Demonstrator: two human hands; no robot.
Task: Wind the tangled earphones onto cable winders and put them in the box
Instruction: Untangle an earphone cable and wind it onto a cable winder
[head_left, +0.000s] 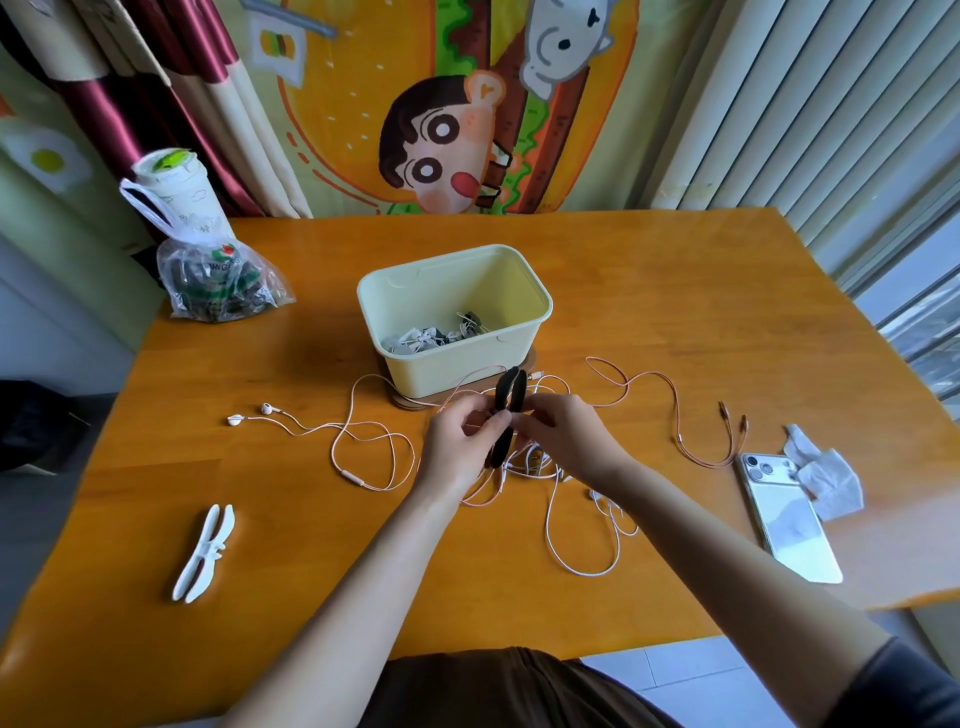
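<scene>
Both hands pinch the black cable winder (511, 391) at frame centre.
Left hand (462, 441) and right hand (561, 436) grasp its middle, holding it upright just in front of the pale box (447, 371). Tangled earphones (266, 408) sprawl over the table (675, 312) beneath; a white winder (204, 553) lies lower left.

Box (441, 370), open above, stands mid-table (675, 312). Just before it, left hand (457, 441) and right hand (561, 436) grip a black winder (506, 389) over sprawled earphone cables (352, 476). White winder (205, 553) lies on the left side; phone (795, 535) and tissue (826, 478) on the right.
</scene>
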